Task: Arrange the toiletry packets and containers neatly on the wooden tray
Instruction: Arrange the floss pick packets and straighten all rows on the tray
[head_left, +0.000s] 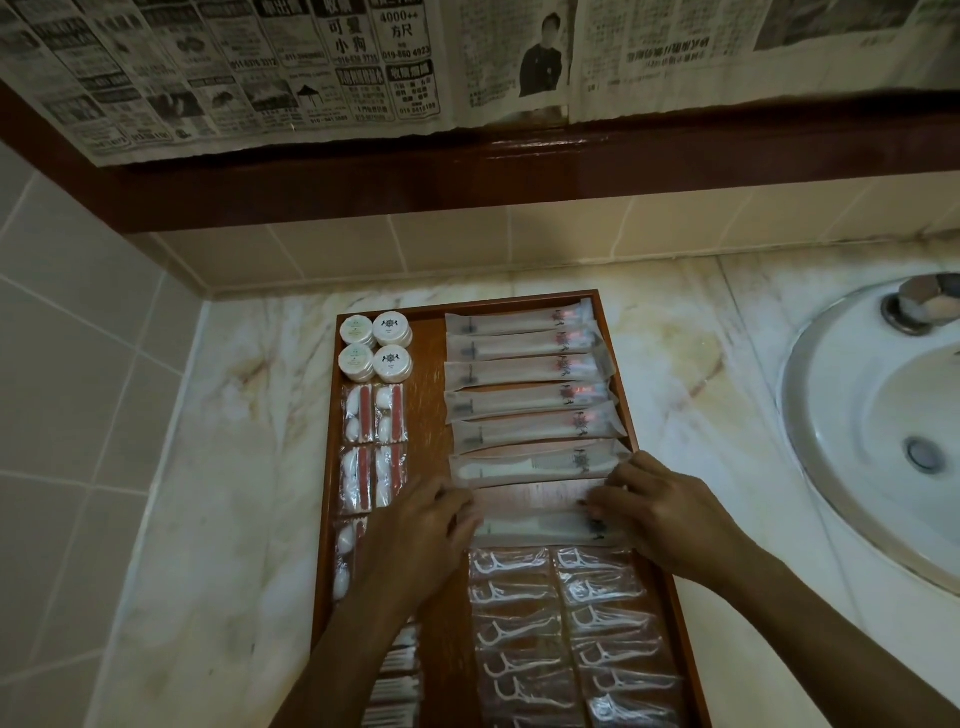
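A wooden tray lies on the marble counter. Several long toothbrush packets lie stacked in a column on its right half. My left hand and my right hand each pinch one end of the nearest long packet. Small round white containers sit at the tray's far left corner. Below them lie cotton-bud packets. Floss-pick packets fill the near right part in two columns. My left forearm hides part of the left column.
A white sink basin with a metal tap is set in the counter to the right. Tiled wall stands on the left and behind, with a dark wooden ledge and newspaper sheets above it.
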